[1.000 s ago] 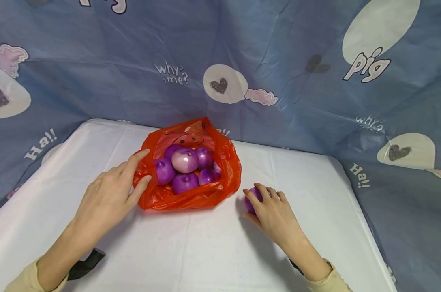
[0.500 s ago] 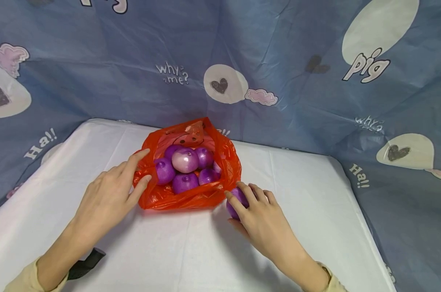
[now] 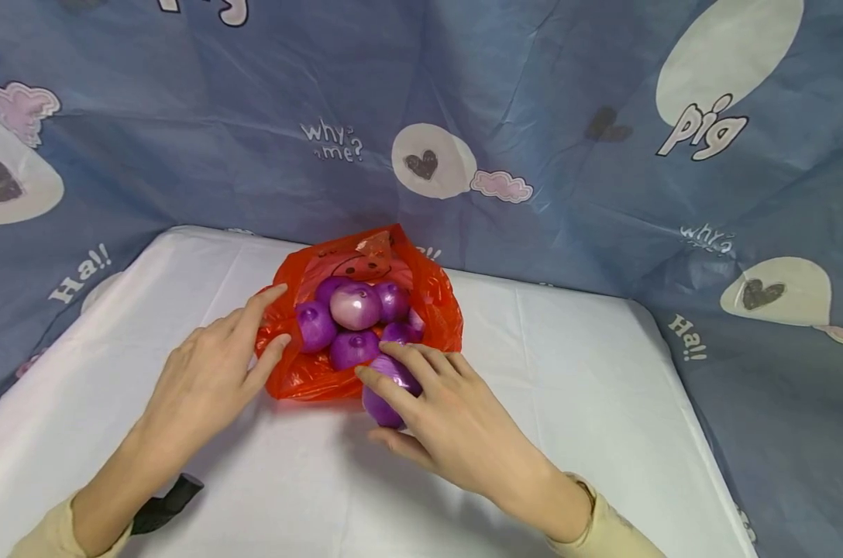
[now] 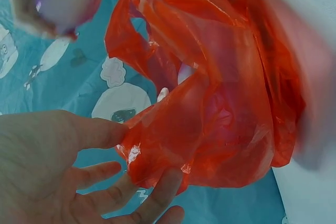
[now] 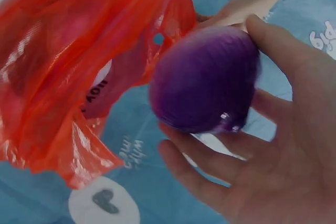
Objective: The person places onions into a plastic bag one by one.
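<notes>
A red plastic bag (image 3: 444, 310) stands with its mouth open on the white table, several purple onions (image 3: 355, 307) piled inside. At its left rim my left hand (image 3: 201, 380) pinches the film; in the left wrist view the thumb and fingers lie on either side of the bag's edge (image 4: 163, 135). My right hand (image 3: 456, 426) holds one more purple onion (image 3: 383, 407) in front of the bag's near rim, its fingers and thumb round it. The right wrist view shows this onion (image 5: 205, 82) up close, just beside the red film.
A white cloth covers the table (image 3: 289, 480). Behind it hangs a blue printed curtain (image 3: 568, 217), close to the back of the bag. A black object (image 3: 166, 505) shows beside my left forearm.
My right hand has carried the onion leftward from the table right of the bag to the bag's front rim. The left hand and the bag have stayed almost still.
</notes>
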Demonstrator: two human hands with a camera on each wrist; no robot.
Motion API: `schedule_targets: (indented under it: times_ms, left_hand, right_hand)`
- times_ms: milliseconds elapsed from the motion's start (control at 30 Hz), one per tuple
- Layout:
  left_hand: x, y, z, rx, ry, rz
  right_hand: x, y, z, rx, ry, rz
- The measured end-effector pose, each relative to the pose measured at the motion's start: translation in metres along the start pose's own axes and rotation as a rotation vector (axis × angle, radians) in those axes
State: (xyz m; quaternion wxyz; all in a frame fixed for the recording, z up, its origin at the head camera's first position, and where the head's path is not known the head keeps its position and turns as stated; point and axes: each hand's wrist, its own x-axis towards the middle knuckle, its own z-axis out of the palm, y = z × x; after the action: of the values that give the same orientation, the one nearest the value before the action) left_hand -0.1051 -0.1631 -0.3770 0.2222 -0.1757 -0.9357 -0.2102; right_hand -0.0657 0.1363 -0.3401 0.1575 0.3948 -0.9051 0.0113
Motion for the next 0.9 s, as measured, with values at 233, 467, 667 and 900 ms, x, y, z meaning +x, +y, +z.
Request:
schedule_targets:
  times_ms: [233, 467, 667, 900]
  left_hand:
    - [-0.002, -0.001, 0.0, 0.003, 0.004, -0.003]
    - [-0.002, -0.003, 0.0, 0.004, -0.012, -0.006]
    - [-0.001, -0.002, 0.001, 0.003, -0.001, 0.005]
    - [0.0, -0.002, -0.001, 0.0, -0.009, -0.006]
  right_hand:
    - [0.034, 0.01, 0.02, -0.079, 0.105, -0.004]
    - [0.058, 0.023, 0.042, -0.202, 0.128, 0.049]
    - [0.069, 0.033, 0.058, -0.26, 0.115, 0.061]
    - [0.072, 0.041, 0.069, -0.267, 0.107, 0.092]
